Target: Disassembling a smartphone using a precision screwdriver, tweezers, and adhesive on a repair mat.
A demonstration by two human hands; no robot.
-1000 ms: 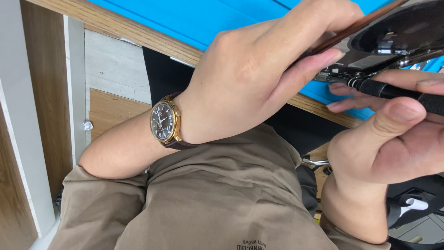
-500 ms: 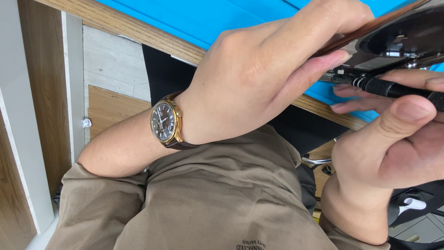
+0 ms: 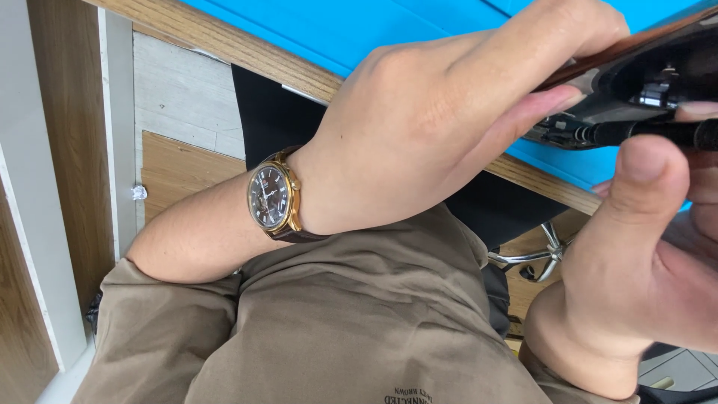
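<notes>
Head view: left hand (image 3: 449,127) pinches a flat dark device (image 3: 643,75), its glossy shell opened; right hand (image 3: 643,254) grips a slim black tool (image 3: 658,135) against it, above the blue-matted wooden table (image 3: 314,30).

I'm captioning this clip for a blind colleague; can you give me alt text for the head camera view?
The left hand grips a dark opened device over a blue mat, while the right hand holds a black tool to it. A gold wristwatch sits on the left wrist, above a tan shirt.

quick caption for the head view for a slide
Left hand steadies an opened dark device over a blue mat while right hand holds a black tool.
</notes>
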